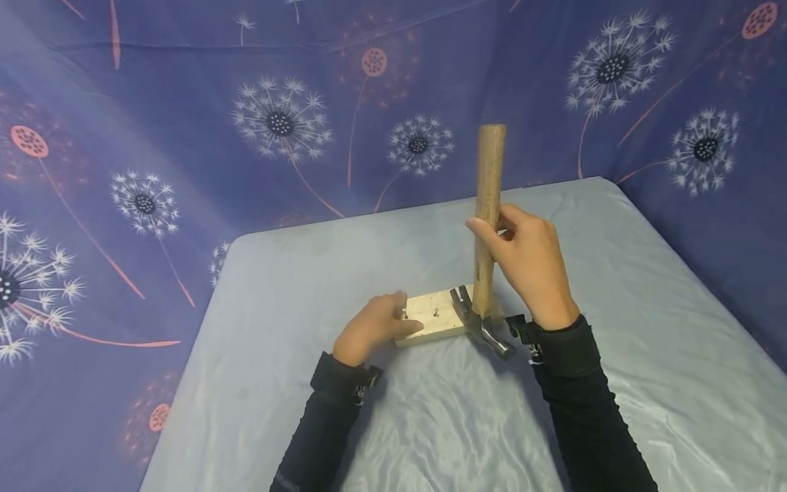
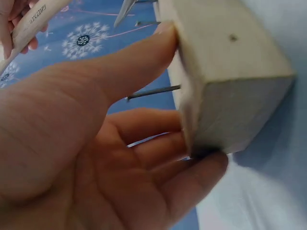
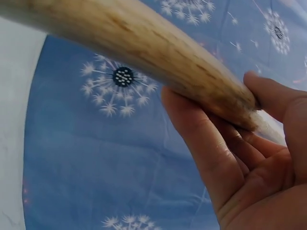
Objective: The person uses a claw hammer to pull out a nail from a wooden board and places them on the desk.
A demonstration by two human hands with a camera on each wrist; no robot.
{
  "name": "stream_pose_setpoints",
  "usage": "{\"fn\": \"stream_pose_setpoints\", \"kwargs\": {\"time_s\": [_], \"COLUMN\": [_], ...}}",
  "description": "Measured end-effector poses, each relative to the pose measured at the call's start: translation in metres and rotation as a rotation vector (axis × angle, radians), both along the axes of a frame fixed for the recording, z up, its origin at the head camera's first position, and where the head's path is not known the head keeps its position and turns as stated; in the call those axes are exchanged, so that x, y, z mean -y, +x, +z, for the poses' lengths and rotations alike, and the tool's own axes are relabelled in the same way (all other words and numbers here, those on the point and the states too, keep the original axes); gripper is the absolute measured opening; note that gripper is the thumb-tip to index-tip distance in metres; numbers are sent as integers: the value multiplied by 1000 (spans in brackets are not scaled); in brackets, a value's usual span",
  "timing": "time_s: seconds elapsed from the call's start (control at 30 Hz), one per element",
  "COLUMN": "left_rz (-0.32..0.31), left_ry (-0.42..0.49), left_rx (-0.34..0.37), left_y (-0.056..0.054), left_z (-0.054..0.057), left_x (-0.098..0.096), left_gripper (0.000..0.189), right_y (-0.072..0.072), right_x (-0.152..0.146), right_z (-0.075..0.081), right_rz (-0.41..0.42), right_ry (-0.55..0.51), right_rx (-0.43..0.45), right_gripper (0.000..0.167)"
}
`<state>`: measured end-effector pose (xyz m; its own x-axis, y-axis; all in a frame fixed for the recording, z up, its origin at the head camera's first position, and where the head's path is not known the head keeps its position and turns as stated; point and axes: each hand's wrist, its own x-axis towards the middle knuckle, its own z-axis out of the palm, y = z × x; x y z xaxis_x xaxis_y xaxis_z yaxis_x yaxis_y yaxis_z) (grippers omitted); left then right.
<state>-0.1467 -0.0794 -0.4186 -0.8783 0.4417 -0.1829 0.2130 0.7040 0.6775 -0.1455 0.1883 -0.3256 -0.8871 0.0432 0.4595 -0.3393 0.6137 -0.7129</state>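
Observation:
A pale wooden block (image 1: 445,301) lies on the cloth-covered table, with nails standing out of its top face. My left hand (image 1: 369,326) grips the block's left end, thumb on the near side and fingers on the far side. One nail (image 2: 153,92) stands between thumb and fingers in the left wrist view. A claw hammer (image 1: 490,178) stands head down at the block's right end, its wooden handle upright and its claw over the top face. My right hand (image 1: 535,263) pinches the handle around mid-length between thumb and fingers. A middle nail (image 1: 436,312) sits left of the claw.
A pale blue satin cloth (image 1: 430,417) covers the table, wrinkled at the front. A blue-purple curtain with dandelion prints (image 1: 184,89) hangs behind the table and along its sides. Dark straps with small devices sit on both wrists.

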Motion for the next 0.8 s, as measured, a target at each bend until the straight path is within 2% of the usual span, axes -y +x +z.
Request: {"fn": "stream_pose_setpoints", "kwargs": {"time_s": [0.1,0.27,0.3,0.37,0.5,0.63,0.8], "left_rz": [-24,-77,-80,-72,-42,-40,-46], "left_ry": [-29,-25,-23,-32,-31,-20,-22], "left_rx": [9,27,44,70,135,157,152], "left_y": [-6,-14,-15,-16,-20,-24,-28], "left_z": [2,5,7,8,12,10,5], "left_x": [1,8,10,15,21,23,23], "left_gripper": [40,49,42,38,71,71,70], "right_y": [3,3,3,5,9,11,10], "right_x": [1,5,6,9,13,14,14], "right_z": [-1,2,3,4,8,11,12], "right_rz": [-5,6,16,28,30,26,8], "right_ry": [-14,-12,-14,-16,-29,-33,-24], "right_rx": [-14,-24,-20,-6,12,18,13], "right_gripper": [35,34,34,34,33,33,33]}}
